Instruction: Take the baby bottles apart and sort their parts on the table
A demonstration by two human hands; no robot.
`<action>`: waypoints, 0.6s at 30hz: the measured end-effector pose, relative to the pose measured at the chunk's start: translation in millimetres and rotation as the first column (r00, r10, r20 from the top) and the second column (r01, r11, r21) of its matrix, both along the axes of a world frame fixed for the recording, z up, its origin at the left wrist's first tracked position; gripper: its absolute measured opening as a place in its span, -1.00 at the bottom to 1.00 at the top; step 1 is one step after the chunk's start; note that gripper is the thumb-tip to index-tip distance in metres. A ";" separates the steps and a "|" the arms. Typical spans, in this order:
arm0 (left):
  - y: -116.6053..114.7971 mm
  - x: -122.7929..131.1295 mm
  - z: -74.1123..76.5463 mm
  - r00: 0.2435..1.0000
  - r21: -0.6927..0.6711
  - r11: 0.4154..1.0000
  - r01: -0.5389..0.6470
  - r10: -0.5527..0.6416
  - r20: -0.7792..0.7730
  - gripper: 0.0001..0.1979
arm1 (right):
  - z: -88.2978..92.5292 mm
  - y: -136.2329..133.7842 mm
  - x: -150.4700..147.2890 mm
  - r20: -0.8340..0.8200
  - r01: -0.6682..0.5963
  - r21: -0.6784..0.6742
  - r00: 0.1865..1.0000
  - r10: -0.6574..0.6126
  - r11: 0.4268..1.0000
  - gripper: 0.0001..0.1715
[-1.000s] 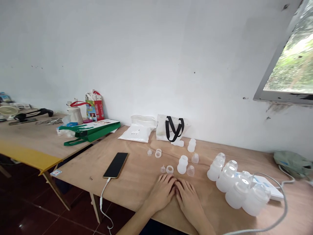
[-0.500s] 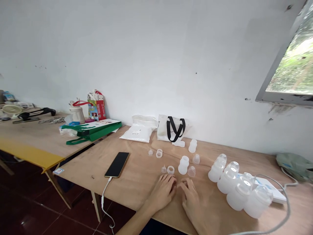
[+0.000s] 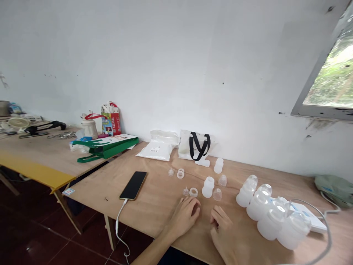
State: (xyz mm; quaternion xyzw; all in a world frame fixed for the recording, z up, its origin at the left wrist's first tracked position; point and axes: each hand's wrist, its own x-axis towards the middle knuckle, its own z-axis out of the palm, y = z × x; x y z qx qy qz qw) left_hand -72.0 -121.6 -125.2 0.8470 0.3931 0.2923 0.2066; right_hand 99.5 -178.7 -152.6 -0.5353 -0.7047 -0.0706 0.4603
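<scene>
My left hand (image 3: 185, 218) rests on the wooden table, thumb and loosely bent fingers apart, holding nothing. Beside it, my right hand (image 3: 222, 229) lies with its fingers curled in, nothing visible in them. Just beyond the left fingertips are a clear nipple (image 3: 185, 191) and a ring collar (image 3: 193, 192). An open white baby bottle (image 3: 208, 187) stands past both hands, with a clear dome cap (image 3: 217, 194) at its right. Farther back sit another nipple (image 3: 171, 172), another ring (image 3: 180, 173), a second dome cap (image 3: 222, 180) and an upright bottle (image 3: 218, 166).
Several capped bottles (image 3: 271, 221) stand at right, before a white device (image 3: 310, 217) with a grey cable. A plugged-in phone (image 3: 133, 185) lies left. White packets (image 3: 156, 150), a black-handled bag (image 3: 184, 145) and a lying bottle (image 3: 202, 163) are near the wall.
My right hand has drawn away from the left, toward the right and nearer me, and its fingers have curled in. The bottle parts stay where they were.
</scene>
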 end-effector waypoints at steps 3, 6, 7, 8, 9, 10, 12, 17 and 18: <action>1.7 0.4 -0.2 0.994 -0.025 0.994 -0.107 0.108 0.015 -0.89 | 1.5 0.0 2.0 -0.019 -0.008 0.014 1.000 0.009 1.000 -0.68; 3.7 -2.0 -0.9 0.979 -0.023 0.979 -0.204 0.204 -0.010 -0.85 | 4.0 0.0 0.9 -0.020 -0.042 0.021 0.999 0.042 0.999 -0.68; 4.3 -3.2 -1.2 0.973 -0.013 0.973 -0.231 0.231 -0.026 -0.81 | 6.0 -0.6 -0.1 -0.014 -0.051 0.014 0.999 0.051 0.999 -0.68; 4.8 -4.6 -1.5 0.967 0.004 0.968 -0.252 0.252 -0.047 -0.76 | 8.6 -1.5 -1.4 -0.003 -0.057 0.000 0.998 0.057 0.998 -0.68; 5.4 -6.0 -2.0 0.961 0.026 0.964 -0.264 0.265 -0.075 -0.70 | 11.6 -2.6 -2.9 0.014 -0.065 -0.021 0.998 0.065 0.998 -0.68; 5.9 -7.3 -2.7 0.957 0.049 0.963 -0.265 0.269 -0.106 -0.62 | 14.8 -3.9 -4.5 0.037 -0.074 -0.045 0.996 0.076 0.996 -0.68; 6.9 -9.5 -4.5 0.955 0.088 0.968 -0.236 0.247 -0.165 -0.49 | 19.7 -5.9 -7.6 0.088 -0.095 -0.104 0.991 0.104 0.990 -0.68; 9.4 -9.5 -8.5 0.947 0.130 0.982 -0.140 0.171 -0.271 -0.41 | 14.0 -3.5 -13.8 0.094 -0.129 -0.234 0.984 0.154 0.964 -0.65; 9.7 -8.4 -8.3 0.942 0.128 0.982 -0.142 0.174 -0.287 -0.40 | 11.2 -2.5 -14.8 0.096 -0.137 -0.261 0.981 0.167 0.956 -0.64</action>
